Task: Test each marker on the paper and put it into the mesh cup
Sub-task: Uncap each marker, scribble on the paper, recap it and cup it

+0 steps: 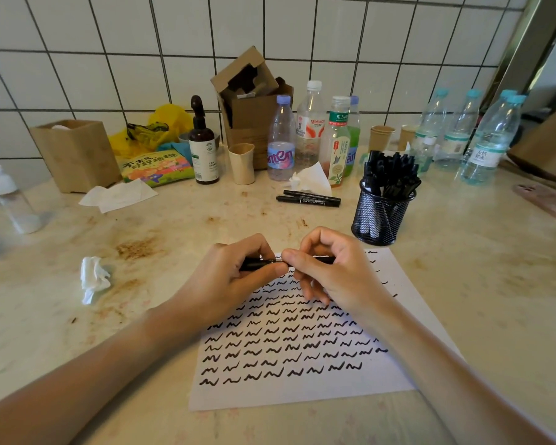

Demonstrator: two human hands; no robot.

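Observation:
Both hands hold one black marker (260,263) level above the top of the white paper (302,390). My left hand (235,277) grips its left part and my right hand (331,271) pinches its right part; the marker's middle and tip are hidden by fingers. The paper is covered with rows of black squiggles. A black mesh cup (379,216) stands just beyond the paper's far right corner, packed with several black markers. Two more black markers (308,198) lie side by side on the counter behind my hands.
Several plastic bottles (281,139), a brown pump bottle (203,146), a cream cup (241,163), cardboard boxes and a snack packet line the tiled back wall. Crumpled tissue (93,277) lies left of the paper. A pink phone (546,200) rests at the far right.

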